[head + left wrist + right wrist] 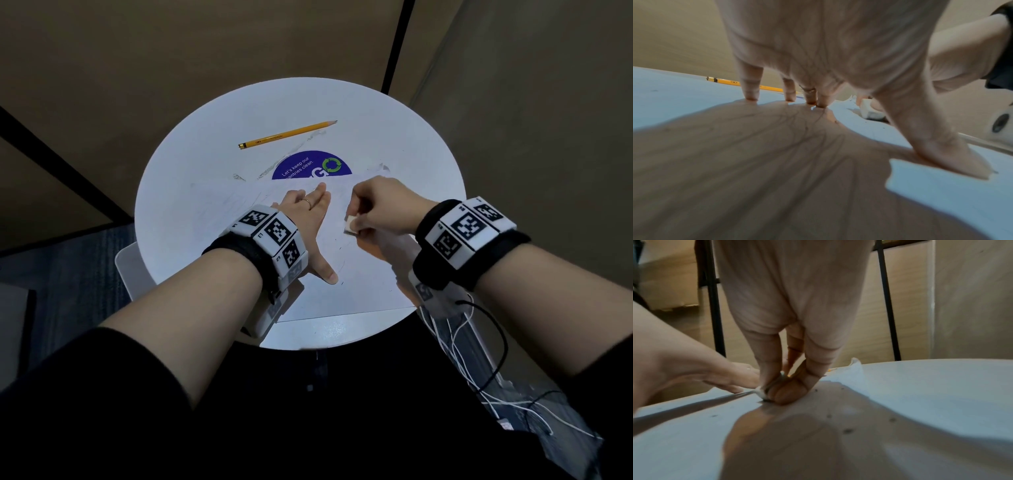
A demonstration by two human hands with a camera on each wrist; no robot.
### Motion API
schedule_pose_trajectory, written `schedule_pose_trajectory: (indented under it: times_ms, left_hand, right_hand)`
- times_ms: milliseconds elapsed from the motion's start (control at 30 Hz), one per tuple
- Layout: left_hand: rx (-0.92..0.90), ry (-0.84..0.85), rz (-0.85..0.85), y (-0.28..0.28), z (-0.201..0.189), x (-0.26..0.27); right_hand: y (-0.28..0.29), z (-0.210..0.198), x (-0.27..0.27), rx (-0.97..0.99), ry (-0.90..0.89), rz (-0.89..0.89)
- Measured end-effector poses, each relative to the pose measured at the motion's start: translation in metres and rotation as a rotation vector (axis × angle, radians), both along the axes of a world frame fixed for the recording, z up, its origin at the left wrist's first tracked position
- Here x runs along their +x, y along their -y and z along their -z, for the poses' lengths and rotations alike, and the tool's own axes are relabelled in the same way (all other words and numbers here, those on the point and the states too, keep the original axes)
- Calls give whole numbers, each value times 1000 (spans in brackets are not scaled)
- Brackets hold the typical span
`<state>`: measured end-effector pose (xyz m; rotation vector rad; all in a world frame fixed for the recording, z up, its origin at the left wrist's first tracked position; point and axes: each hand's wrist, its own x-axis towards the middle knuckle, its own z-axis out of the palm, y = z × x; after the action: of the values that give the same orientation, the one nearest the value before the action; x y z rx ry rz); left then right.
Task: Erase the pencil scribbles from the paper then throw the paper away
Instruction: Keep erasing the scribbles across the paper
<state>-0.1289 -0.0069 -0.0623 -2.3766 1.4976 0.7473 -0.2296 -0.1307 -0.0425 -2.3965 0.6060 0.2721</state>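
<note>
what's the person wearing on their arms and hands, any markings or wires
Each wrist carries a black strap with a white blocky band printed with black square fiducial markers: one on the left hand side, one on the right hand side. A thin ring sits on a left finger. Black sleeves are pushed up the forearms. White wires and a black cable hang from the right wrist unit.

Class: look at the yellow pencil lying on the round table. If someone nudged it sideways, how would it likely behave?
The pencil lies flat on the smooth white table, touching nothing, so it would probably slide or roll easily. It looks thin and straight, so likely stiff and light. With no lip visible at the table's rim, a hard nudge might send it off.
</note>
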Motion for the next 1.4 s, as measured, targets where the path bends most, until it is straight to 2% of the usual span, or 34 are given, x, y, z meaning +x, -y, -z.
schedule_pose_trajectory:
  times_ms: [100, 233, 400, 467, 567, 633, 800, 967, 1133, 1200, 1400]
  left_hand:
    - [2, -5, -6, 0, -1, 0]
    - [-2, -8, -2, -1, 0, -1]
    - [-1, -2, -8, 0, 0, -1]
    - [2, 0, -7, 0, 0, -1]
    - [5, -5, 2, 0, 1, 0]
    - [13, 0, 9, -1, 1, -1]
    - [25, -5, -13, -3, -2, -5]
    - [66, -24, 36, -15, -1, -17]
    - [56, -16, 22, -17, 0, -18]
    - [57, -14, 24, -16, -1, -18]
    - [72, -18, 18, -15, -1, -17]
  right_hand:
    - [-8, 1, -3, 24, 4, -5]
    - [-19, 4, -19, 176, -98, -100]
    - [-7, 0, -8, 12, -18, -35]
    - [-13, -1, -8, 27, -15, -37]
    - [-31, 4, -19, 123, -91, -135]
    - [-34, 5, -22, 106, -95, -165]
    - [-22, 5, -16, 49, 18, 4]
    - [-25, 5, -21, 49, 53, 38]
    - [-42, 8, -28, 114, -4, -62]
    - [-44, 7, -29, 81, -18, -107]
    - [-28, 1, -18, -40, 26, -13]
